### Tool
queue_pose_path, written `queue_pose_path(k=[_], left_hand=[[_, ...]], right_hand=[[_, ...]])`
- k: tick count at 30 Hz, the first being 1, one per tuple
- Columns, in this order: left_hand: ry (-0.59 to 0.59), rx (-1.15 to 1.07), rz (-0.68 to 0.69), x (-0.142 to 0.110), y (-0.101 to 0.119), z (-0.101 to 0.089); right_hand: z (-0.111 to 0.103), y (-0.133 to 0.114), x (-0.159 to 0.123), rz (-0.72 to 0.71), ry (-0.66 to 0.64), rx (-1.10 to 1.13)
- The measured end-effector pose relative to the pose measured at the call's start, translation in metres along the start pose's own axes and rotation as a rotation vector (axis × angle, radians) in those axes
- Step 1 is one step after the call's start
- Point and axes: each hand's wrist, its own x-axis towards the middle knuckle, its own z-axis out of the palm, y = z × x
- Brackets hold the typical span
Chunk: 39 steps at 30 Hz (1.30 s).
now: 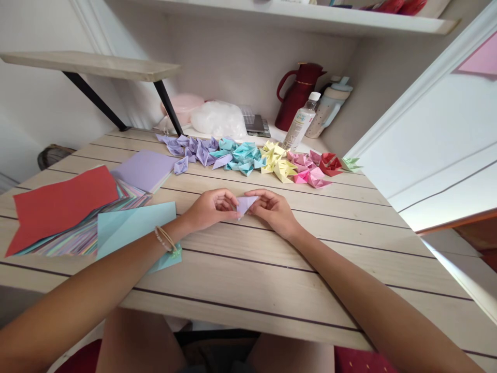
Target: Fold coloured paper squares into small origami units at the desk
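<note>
Two bare hands (244,207), ours, meet above the middle of a pale plank-patterned table (248,282), holding one small lilac paper triangle (246,204) between them. Our left hand (216,208) is partly closed, fingers curled, pinching the triangle's left edge between thumb and fingertips. Our right hand (273,211), also half curled, grips the right side in the same way. Our fingers cover both side edges, so we cannot make out how many layers the paper has.

Beaded bands (165,239) circle our left wrist. Our left forearm hides part of a light blue sheet (134,228) beneath it, and that sheet overlaps a fanned stack of coloured paper (83,235). A red sheet (64,202) tops the stack, concealing much of it.

Beyond our hands runs a crowded row of folded paper pieces (244,157), purple through blue, yellow and pink to red and green; they overlap too closely for us to count. Behind, a plastic bottle (300,125) partly blocks a dark red jug (297,98). Items on the upper shelf (295,19) are cut off.
</note>
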Motion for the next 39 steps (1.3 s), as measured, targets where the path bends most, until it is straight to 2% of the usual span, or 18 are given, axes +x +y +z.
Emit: queue_pose_path(k=[6, 11, 18, 24, 28, 39], left_hand=[[0.005, 0.078, 0.011, -0.0021, 0.0011, 0.0037], [0.009, 0.090, 0.004, -0.0027, 0.0045, 0.0042], [0.001, 0.090, -0.007, -0.0024, 0.0077, 0.0054], [0.054, 0.106, 0.010, -0.0015, 0.0051, 0.0054], [0.078, 0.084, 0.017, -0.0014, 0.0038, 0.0042], [0.034, 0.029, 0.005, -0.0037, 0.0067, 0.0064]], right_hand=[[0.0019, -0.0022, -0.0022, -0.019, -0.029, -0.199], [0.0027, -0.0028, -0.0022, -0.043, -0.026, -0.237], [0.0034, -0.0009, -0.0035, -0.123, -0.040, -0.377], [0.0066, -0.0032, -0.0074, -0.235, -0.065, -0.539], [0.0073, -0.0053, -0.0080, -0.290, -0.071, -0.574], [0.0095, -0.0050, -0.0074, -0.367, -0.070, -0.612]])
